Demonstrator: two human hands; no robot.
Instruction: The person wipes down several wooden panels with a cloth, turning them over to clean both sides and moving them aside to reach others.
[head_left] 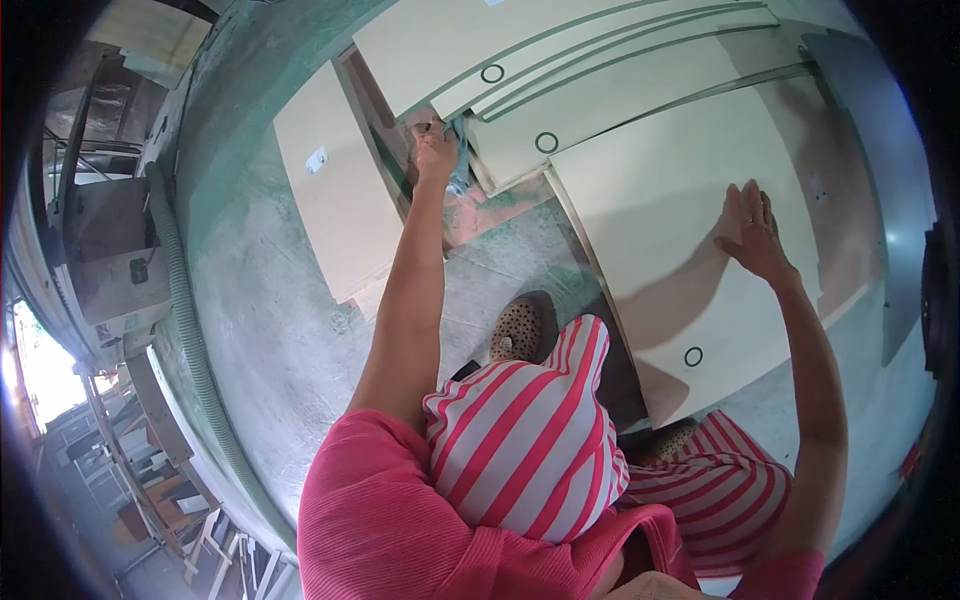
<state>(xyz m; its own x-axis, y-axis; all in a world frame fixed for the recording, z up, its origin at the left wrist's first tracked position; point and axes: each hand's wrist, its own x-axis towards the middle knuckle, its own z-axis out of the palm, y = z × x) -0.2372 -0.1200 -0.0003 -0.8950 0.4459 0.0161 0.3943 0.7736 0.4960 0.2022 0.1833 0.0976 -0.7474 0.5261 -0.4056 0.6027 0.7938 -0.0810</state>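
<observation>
My left hand [436,155] reaches down into the gap between cream boards, beside a bluish cloth [460,160]. Its fingers look curled, and whether they grip the cloth or a board edge is too small to tell. My right hand [755,232] lies with spread fingers over a large cream panel [650,230], which has a dark ring mark [693,356] near its lower end. Beyond it, a stack of similar boards [545,90] carries two more ring marks. Left of my left hand is another cream board [340,190] with a small white label.
A ribbed grey hose [185,300] runs along the left side. Wood offcuts [205,545] and metal framing stand at the lower left. A blue-grey sheet [850,150] is at the right. My shoe [517,330] rests on the worn floor [260,300] below the boards.
</observation>
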